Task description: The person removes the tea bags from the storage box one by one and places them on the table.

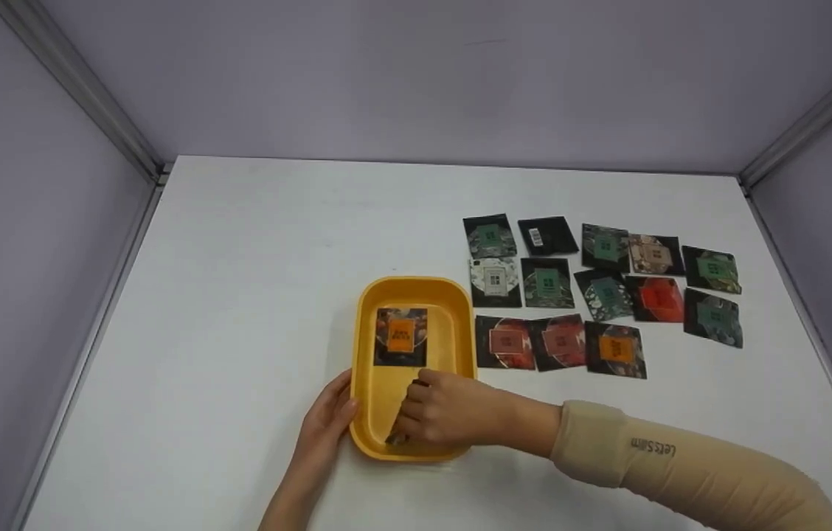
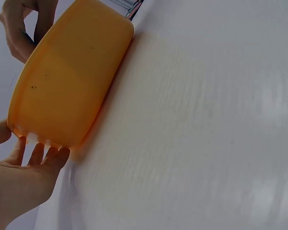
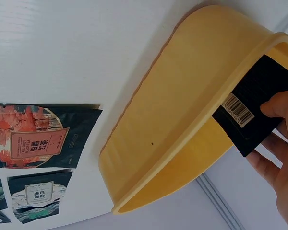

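My right hand (image 1: 438, 413) is over the near half of a yellow plastic tray (image 1: 358, 346), pinching a tea sachet (image 3: 252, 105) between thumb and fingers. The sachet's black back with a barcode shows in the right wrist view; from the head view it is mostly covered by the hand. Inside the tray's far half lies another tea sachet (image 1: 401, 337) with an orange label, face up. My left hand (image 1: 325, 417) holds the tray's left side, thumb at the rim and fingers against the outer wall (image 2: 62, 81).
Several tea sachets lie in rough rows right of the tray, among them a red-labelled one (image 1: 659, 299), a black one turned over (image 1: 549, 236) and an orange-labelled one (image 1: 616, 350). The white table (image 1: 239, 258) is walled by grey panels (image 1: 423, 88).
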Available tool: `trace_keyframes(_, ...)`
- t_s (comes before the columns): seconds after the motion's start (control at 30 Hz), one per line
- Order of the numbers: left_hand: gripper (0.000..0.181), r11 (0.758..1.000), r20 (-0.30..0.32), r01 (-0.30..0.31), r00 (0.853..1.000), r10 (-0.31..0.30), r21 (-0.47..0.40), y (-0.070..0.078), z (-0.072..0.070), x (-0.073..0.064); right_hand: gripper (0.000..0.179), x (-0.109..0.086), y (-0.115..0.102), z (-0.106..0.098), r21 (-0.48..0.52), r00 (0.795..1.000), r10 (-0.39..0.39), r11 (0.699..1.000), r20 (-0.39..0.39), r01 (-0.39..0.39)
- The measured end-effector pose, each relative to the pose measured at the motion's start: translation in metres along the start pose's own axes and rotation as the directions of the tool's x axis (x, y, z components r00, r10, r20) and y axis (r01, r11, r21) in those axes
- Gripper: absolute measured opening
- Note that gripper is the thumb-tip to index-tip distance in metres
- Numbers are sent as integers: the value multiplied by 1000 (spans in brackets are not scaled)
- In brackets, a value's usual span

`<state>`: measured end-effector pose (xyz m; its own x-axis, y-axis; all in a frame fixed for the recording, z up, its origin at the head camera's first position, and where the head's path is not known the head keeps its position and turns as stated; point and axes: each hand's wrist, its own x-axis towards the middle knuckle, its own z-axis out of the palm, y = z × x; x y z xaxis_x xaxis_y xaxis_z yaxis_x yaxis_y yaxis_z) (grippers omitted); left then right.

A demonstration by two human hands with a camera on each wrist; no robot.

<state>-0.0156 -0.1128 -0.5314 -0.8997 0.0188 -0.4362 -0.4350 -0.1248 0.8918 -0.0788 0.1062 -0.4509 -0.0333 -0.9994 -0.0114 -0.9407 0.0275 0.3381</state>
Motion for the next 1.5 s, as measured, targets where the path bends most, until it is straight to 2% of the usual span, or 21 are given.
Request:
trace_keyframes(0.17,63,1000,7,-7,1000,7,-15,0,-1,0,15,-12,-1,-4,-15,994,36,999,-104,-38)
trace_keyframes(0.3,64,1000,-1,6,1000,-6,-2,-1,-1,0,22,-23,-2,-7,5,979,75,997,-192,-75)
trace_keyframes(0.43,64,1000,1,-7,1000,7,2,-2,0,-1,25,-37,-5,-9,69,954,145,989,-263,-131)
trace_keyframes(0.53,65,1000,10,-22,1000,22,8,-2,0,-1,26,-50,-8,-7,117,927,198,979,-317,-169)
trace_keyframes(0.63,67,1000,7,-25,1000,25,16,-2,-1,-2,35,-61,-12,-6,118,901,232,972,-367,-202)
trace_keyframes(0.77,66,999,6,-28,1000,28,18,-1,0,-2,34,-79,-17,-6,126,852,296,955,-431,-268)
trace_keyframes(0.87,65,999,10,-35,999,34,17,-2,-1,-2,31,-92,-20,-6,157,796,361,932,-486,-327)
trace_keyframes(1.0,65,999,5,-31,999,31,16,-3,0,-1,29,-111,-26,-4,195,734,454,889,-505,-415)
trace_keyframes(1.1,66,1000,-8,-18,1000,18,19,-3,1,1,29,-125,-29,-2,211,696,530,843,-485,-495)
trace_keyframes(1.3,67,1000,-5,-4,1000,4,9,-2,0,0,33,-155,-32,3,258,593,669,732,-448,-631)
trace_keyframes(1.4,67,1000,3,-8,1000,8,-3,-2,0,0,35,-171,-32,6,267,564,709,692,-423,-670)
trace_keyframes(1.5,67,1000,6,-10,1000,10,-5,-1,0,0,38,-188,-31,9,254,552,733,666,-398,-701)
